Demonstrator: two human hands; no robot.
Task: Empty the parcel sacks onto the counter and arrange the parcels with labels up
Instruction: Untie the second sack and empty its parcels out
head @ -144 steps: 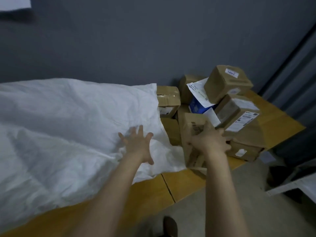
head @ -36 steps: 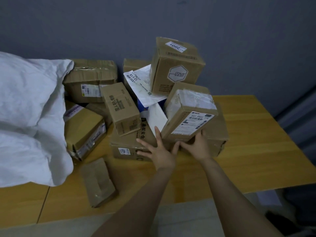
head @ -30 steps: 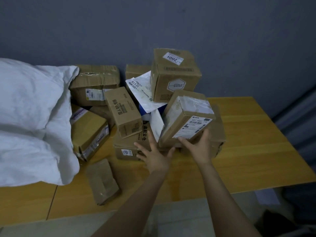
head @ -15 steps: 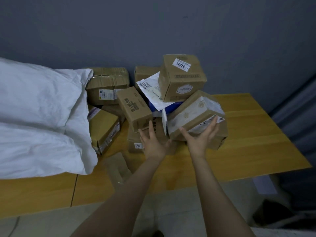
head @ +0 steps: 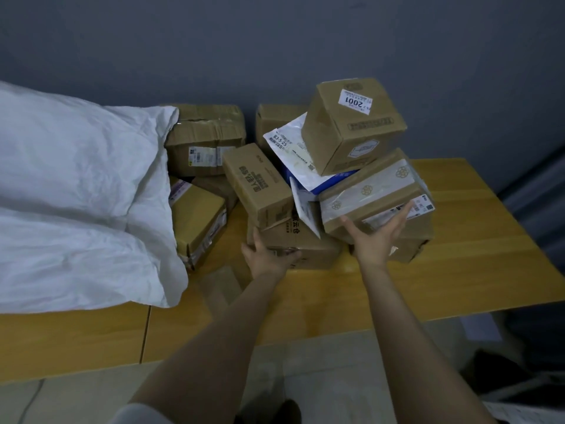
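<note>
Clasping carton [head: 308, 240], left grip [head: 266, 255]; right grip [head: 374, 243] flat against taped box [head: 367, 191].

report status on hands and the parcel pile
Left hand grips bottom box corner. Right hand open under tilted taped box. Box 2001 perched above, may slide.
</note>
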